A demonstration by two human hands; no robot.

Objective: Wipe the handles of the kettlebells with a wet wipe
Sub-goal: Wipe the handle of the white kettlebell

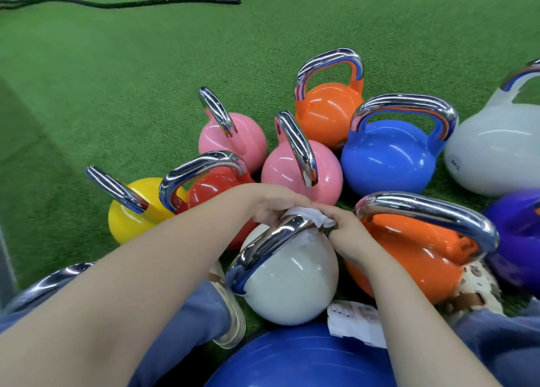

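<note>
Both our hands, left hand [273, 204] and right hand [352, 234], pinch the wet wipe [306, 215] around the near white kettlebell's handle [268, 244]; pulling unevenly, we judge, could tear it.

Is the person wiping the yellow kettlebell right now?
No, both hands, the left hand and the right hand, hold the wet wipe on the handle of the white kettlebell; the yellow kettlebell sits untouched.

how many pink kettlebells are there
2. One pink kettlebell stands at the back of the cluster, behind the red one; the other pink kettlebell is to its right, beside the blue one. The arms might hide more.
</note>
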